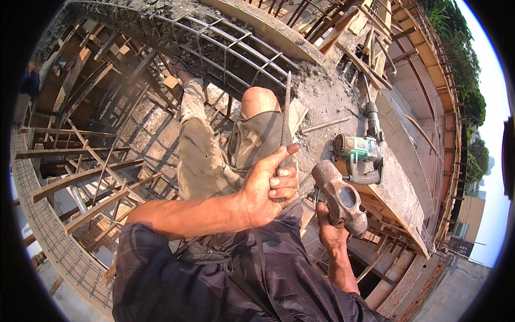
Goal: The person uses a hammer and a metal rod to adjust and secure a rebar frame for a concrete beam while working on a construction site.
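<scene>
Left hand (273,182): closed around the chisel (286,115), point aimed away from body
Right hand (332,232): curled around the hammer (333,188), close under its head
Drill (363,149): resting on concrete (328,102) beyond the hammer

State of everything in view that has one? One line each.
Left hand: closed
Pointed steel rod: gripped, tip up-frame
Right hand: closed
Sledgehammer: held
Teal rotary hammer: set down, unheld
Loose rod: lying down
Rebar cage: exposed
</scene>
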